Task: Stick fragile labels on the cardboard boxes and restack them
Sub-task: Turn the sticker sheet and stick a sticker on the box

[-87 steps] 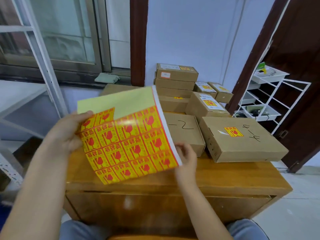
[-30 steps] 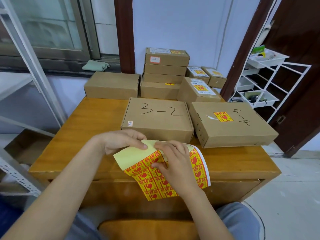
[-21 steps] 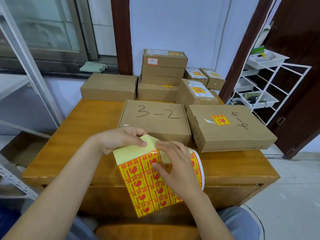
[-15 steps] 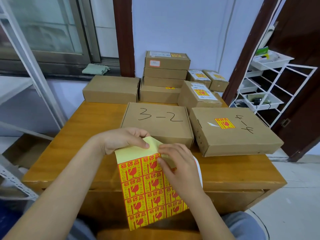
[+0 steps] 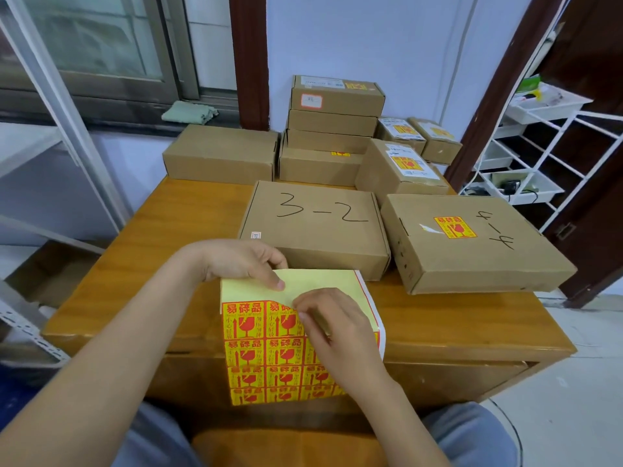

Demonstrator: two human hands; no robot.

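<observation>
Head view: label sheet (image 5: 269,352) hangs over table (image 5: 135,264) edge, just in front of "3-2" box (image 5: 317,227) — left hand (image 5: 241,261) pinches sheet's top, right hand (image 5: 332,326) fingertips pinch a label corner.

Left hand (image 5: 246,262) palm down, fingers curled, thumb pinching. Right hand (image 5: 332,326) just nearer, right of it, fingertips pinching. Forearms converge from near edge.

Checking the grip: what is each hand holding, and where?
Left hand holds the label sheet by its bare top edge; right hand pinches a label's corner.
</observation>
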